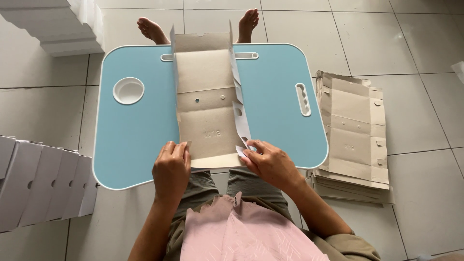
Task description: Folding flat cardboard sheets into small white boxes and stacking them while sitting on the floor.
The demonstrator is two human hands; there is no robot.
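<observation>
Across the light blue plastic tabletop [135, 140] a flat grey-brown cardboard box blank [205, 96] runs lengthwise near to far, both hands pinching its near corners, left hand [171, 169], right hand [268, 162].

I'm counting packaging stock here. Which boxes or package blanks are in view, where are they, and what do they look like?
Flat carton blank: on the blue lap table, grey-brown, side flaps raised, both hands at its near edge.
Stack of flat blanks: floor, right of table, grey-brown.
Row of folded white boxes: floor, left.
White stack: floor, top left.
</observation>
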